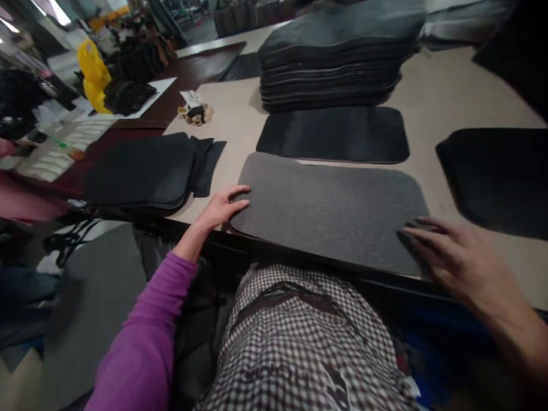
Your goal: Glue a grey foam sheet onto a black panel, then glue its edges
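Observation:
A grey felt mat (328, 206) lies flat at the near edge of the beige table (454, 97). My left hand (222, 206), in a purple sleeve, rests with spread fingers on the mat's left end. At the mat's right near corner my right hand (446, 256) pinches the edge between fingers and thumb. A black mat (334, 136) lies just behind the grey one. Another black mat (502, 179) lies to the right.
A tall stack of dark mats (336, 53) stands at the back of the table. A pile of black pieces (142, 171) sits at the left. Further left are a yellow object (92, 74), papers and a person's pink sleeve (13, 199).

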`<action>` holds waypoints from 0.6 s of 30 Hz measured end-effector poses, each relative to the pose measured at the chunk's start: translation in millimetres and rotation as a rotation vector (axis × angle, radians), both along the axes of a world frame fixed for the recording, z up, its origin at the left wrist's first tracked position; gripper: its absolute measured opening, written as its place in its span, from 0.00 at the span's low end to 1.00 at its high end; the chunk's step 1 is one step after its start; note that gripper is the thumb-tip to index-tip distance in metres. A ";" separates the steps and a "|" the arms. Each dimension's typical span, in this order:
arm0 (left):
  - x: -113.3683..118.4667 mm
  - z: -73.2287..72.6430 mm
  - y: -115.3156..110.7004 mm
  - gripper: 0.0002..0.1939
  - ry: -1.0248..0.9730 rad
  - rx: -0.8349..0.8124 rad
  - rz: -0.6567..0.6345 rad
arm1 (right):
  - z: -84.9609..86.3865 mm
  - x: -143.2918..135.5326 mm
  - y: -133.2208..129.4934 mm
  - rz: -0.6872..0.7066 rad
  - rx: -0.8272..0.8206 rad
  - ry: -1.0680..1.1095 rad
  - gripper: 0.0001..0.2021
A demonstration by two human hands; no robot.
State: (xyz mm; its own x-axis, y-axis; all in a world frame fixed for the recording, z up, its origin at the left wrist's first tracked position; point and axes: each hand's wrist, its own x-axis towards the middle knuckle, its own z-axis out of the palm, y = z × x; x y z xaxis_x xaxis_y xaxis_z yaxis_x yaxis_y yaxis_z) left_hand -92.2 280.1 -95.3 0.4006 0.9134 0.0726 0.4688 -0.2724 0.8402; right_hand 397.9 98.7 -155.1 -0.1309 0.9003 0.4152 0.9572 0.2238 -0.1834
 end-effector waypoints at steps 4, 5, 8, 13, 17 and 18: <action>-3.6 -10.0 7.1 0.20 0.070 0.080 -0.013 | -12.3 7.6 0.0 0.087 -0.061 0.019 0.21; -4.1 -12.7 8.2 0.20 0.089 0.097 -0.018 | -14.2 9.6 0.3 0.079 -0.069 0.026 0.21; -4.7 -18.9 9.0 0.20 0.116 0.140 -0.024 | -15.0 12.1 0.7 0.069 -0.082 0.042 0.21; -4.3 -23.0 8.9 0.18 0.133 0.200 -0.046 | -10.9 8.5 0.1 0.044 -0.091 0.060 0.19; -4.5 -24.3 9.4 0.18 0.212 0.250 -0.076 | -12.7 9.1 1.2 0.052 -0.089 0.077 0.18; -4.7 -24.8 9.0 0.18 0.237 0.262 -0.081 | -13.5 10.0 1.5 0.059 -0.090 0.076 0.18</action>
State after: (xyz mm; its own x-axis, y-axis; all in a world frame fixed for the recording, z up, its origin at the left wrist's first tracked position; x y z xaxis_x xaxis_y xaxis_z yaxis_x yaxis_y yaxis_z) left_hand -96.9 289.2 -120.1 0.5047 0.8407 0.1964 0.6105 -0.5084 0.6074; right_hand 407.8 100.3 -168.6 -0.1560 0.9260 0.3438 0.9256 0.2586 -0.2765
